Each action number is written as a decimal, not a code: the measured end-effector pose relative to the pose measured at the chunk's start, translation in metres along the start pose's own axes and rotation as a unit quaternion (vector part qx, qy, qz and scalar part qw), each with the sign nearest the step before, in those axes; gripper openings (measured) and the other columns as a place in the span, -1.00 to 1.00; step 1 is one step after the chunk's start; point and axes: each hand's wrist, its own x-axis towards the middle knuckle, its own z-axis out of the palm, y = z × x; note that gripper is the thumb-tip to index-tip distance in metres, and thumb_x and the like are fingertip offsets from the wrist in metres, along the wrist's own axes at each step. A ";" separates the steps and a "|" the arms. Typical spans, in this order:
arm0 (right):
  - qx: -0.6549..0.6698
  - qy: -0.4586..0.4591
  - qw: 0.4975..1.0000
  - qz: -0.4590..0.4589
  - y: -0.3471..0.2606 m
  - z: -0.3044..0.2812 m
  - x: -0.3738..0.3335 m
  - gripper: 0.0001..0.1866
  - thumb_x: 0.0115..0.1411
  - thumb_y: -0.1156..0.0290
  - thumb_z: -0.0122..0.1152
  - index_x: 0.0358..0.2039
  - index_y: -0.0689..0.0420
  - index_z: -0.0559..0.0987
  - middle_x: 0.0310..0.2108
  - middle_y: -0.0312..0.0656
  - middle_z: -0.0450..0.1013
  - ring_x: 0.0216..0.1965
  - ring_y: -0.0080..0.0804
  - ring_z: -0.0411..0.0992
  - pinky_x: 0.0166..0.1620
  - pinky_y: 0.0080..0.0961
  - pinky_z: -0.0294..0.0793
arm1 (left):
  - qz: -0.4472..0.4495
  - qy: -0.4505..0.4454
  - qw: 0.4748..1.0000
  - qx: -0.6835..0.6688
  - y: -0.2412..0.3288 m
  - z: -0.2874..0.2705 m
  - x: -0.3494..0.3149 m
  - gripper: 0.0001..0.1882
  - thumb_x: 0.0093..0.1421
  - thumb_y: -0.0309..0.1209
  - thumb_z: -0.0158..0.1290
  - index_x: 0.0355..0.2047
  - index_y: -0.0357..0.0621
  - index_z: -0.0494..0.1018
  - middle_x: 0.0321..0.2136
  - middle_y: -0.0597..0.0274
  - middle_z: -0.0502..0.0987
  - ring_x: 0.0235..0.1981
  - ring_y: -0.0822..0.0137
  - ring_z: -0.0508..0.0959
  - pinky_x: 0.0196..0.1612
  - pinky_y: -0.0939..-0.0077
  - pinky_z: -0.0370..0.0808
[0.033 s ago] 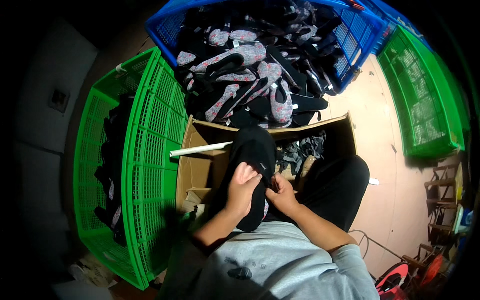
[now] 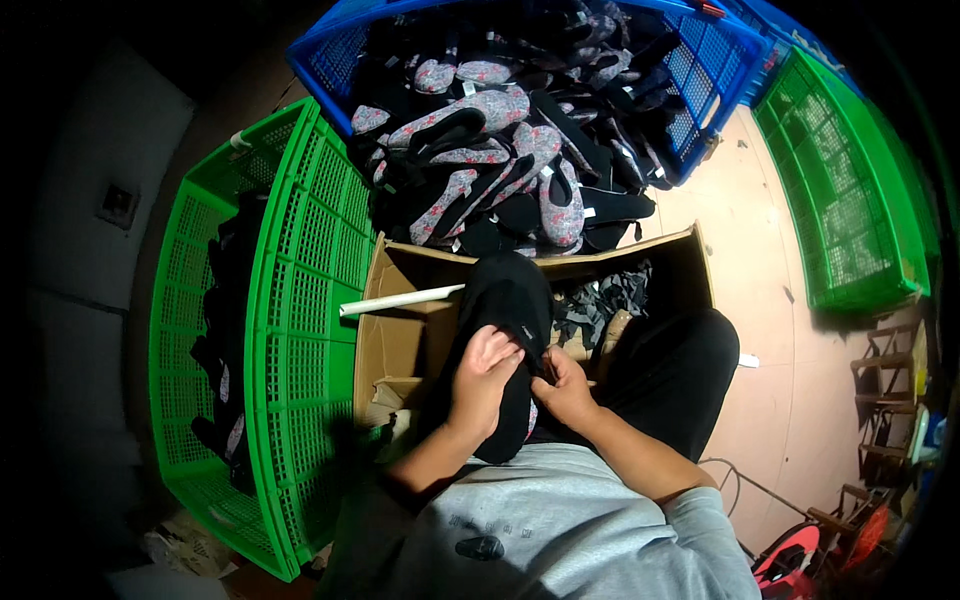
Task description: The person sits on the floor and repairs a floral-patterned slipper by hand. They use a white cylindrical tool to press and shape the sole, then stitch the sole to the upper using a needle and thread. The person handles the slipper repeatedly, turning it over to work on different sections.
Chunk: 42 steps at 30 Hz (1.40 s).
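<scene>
Both of my hands were at work on a single black slipper (image 2: pixel 510 415), which lay lengthwise over my lap, its near end by the hem of my grey shirt (image 2: pixel 560 520). A strip of grey-and-pink patterned fabric (image 2: pixel 532 418) showed along its right edge, and a small label (image 2: pixel 529 332) sat near its upper part. My left hand (image 2: pixel 487 380) was partly curled, its fingers bent against the black material and its thumb laid toward the slipper's middle. My right hand (image 2: pixel 565 388) was drawn nearly together, thumb and forefinger meeting at the slipper's right edge; whether a thread or tool lay between them I could not tell.

Beyond my knees stood a cardboard box (image 2: pixel 388 345), with grey and black fabric scraps (image 2: pixel 600 303) toward its far right corner and a pale tube (image 2: pixel 400 299) crossing its left edge. Past its far edge, patterned slippers (image 2: pixel 562 208) were heaped in a blue crate (image 2: pixel 705 110). A green crate (image 2: pixel 310 240) flanked the box's left edge, holding dark pieces (image 2: pixel 228 380). A second green crate (image 2: pixel 835 190) stood on the floor (image 2: pixel 755 430), well apart from the box's right edge.
</scene>
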 end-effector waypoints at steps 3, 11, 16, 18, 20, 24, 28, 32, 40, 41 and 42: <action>-0.026 0.000 0.999 -0.020 -0.001 -0.003 0.001 -0.76 -0.01 0.58 0.21 -0.35 0.21 0.35 -0.48 -0.17 0.25 -0.43 -0.38 0.28 -0.32 -0.47 0.32 | 0.155 -0.006 0.964 0.216 0.005 -0.020 -0.007 -0.60 0.19 -0.68 0.06 0.04 -0.30 0.27 -0.11 0.13 0.39 -0.18 0.35 0.48 -0.06 0.53 0.44; -0.033 -0.007 0.999 -0.042 0.003 -0.004 0.005 -0.73 0.01 0.50 0.27 -0.33 0.19 0.36 -0.49 -0.09 0.31 -0.46 -0.22 0.34 -0.35 -0.39 0.35 | 0.423 -0.081 0.711 0.556 0.068 0.005 0.037 -0.88 0.05 -0.53 0.19 -0.38 -0.21 0.51 -0.21 0.09 0.45 -0.06 0.03 0.43 0.04 0.22 0.34; -0.026 -0.012 0.999 -0.034 -0.003 -0.008 0.004 -0.74 0.03 0.47 0.28 -0.34 0.19 0.36 -0.51 -0.09 0.30 -0.47 -0.24 0.34 -0.35 -0.39 0.36 | 0.348 -0.262 0.674 0.597 0.083 0.010 0.077 -0.82 0.03 -0.50 0.19 -0.30 -0.19 0.54 -0.16 0.10 0.46 -0.02 0.10 0.44 0.07 0.29 0.34; -0.007 -0.018 0.999 -0.029 -0.003 -0.011 0.003 -0.74 0.04 0.46 0.28 -0.34 0.20 0.36 -0.51 -0.09 0.31 -0.48 -0.26 0.33 -0.36 -0.38 0.36 | 0.284 -0.304 0.671 0.614 0.090 0.017 0.082 -0.79 0.02 -0.51 0.18 -0.28 -0.18 0.55 -0.15 0.13 0.46 -0.01 0.12 0.44 0.08 0.32 0.34; -0.012 -0.012 0.999 -0.036 -0.007 -0.013 0.003 -0.75 0.05 0.45 0.27 -0.34 0.20 0.36 -0.51 -0.08 0.32 -0.48 -0.27 0.33 -0.36 -0.37 0.36 | 0.239 -0.343 0.647 0.637 0.095 0.024 0.085 -0.77 0.01 -0.52 0.18 -0.26 -0.16 0.56 -0.15 0.15 0.45 -0.01 0.14 0.43 0.08 0.33 0.34; -0.020 -0.012 0.999 -0.047 -0.008 -0.014 0.004 -0.75 0.06 0.43 0.25 -0.33 0.20 0.37 -0.51 -0.07 0.33 -0.47 -0.26 0.34 -0.36 -0.36 0.37 | 0.223 -0.378 0.575 0.691 0.099 0.033 0.084 -0.74 -0.03 -0.53 0.23 -0.26 -0.11 0.57 -0.18 0.20 0.42 -0.04 0.14 0.43 0.05 0.34 0.36; -0.030 -0.012 0.998 -0.046 -0.010 -0.015 0.004 -0.75 0.07 0.42 0.24 -0.32 0.20 0.37 -0.50 -0.05 0.34 -0.46 -0.21 0.37 -0.35 -0.34 0.38 | 0.239 -0.390 0.529 0.714 0.100 0.038 0.086 -0.74 -0.06 -0.53 0.26 -0.30 -0.10 0.56 -0.18 0.19 0.42 -0.04 0.13 0.43 0.03 0.32 0.39; -0.022 -0.017 0.999 -0.042 -0.009 -0.016 0.004 -0.75 0.07 0.41 0.24 -0.32 0.20 0.37 -0.49 -0.05 0.35 -0.45 -0.18 0.38 -0.34 -0.33 0.38 | 0.310 -0.377 0.485 0.726 0.092 0.037 0.086 -0.75 -0.08 -0.54 0.26 -0.32 -0.11 0.56 -0.16 0.15 0.43 -0.02 0.09 0.43 0.01 0.28 0.42; -0.001 -0.018 0.999 -0.036 0.002 -0.013 0.007 -0.72 0.07 0.38 0.29 -0.33 0.19 0.37 -0.50 -0.10 0.33 -0.46 -0.29 0.34 -0.35 -0.37 0.38 | 0.398 -0.354 0.434 0.727 0.090 0.035 0.076 -0.82 -0.08 -0.57 0.21 -0.42 -0.21 0.49 -0.14 0.06 0.44 0.03 0.01 0.41 0.05 0.17 0.38; 0.002 -0.016 0.999 -0.034 0.003 -0.013 0.006 -0.70 0.07 0.37 0.31 -0.33 0.20 0.37 -0.51 -0.11 0.33 -0.46 -0.30 0.34 -0.35 -0.37 0.37 | 0.404 -0.353 0.440 0.720 0.089 0.034 0.075 -0.83 -0.07 -0.57 0.20 -0.43 -0.22 0.47 -0.15 0.05 0.44 0.04 0.00 0.41 0.06 0.15 0.37; 0.006 -0.015 0.999 -0.032 0.004 -0.013 0.006 -0.69 0.07 0.36 0.32 -0.33 0.20 0.37 -0.51 -0.12 0.32 -0.46 -0.31 0.33 -0.35 -0.38 0.37 | 0.406 -0.340 0.461 0.712 0.087 0.031 0.073 -0.83 -0.07 -0.56 0.20 -0.43 -0.22 0.46 -0.15 0.05 0.44 0.04 -0.01 0.41 0.07 0.14 0.36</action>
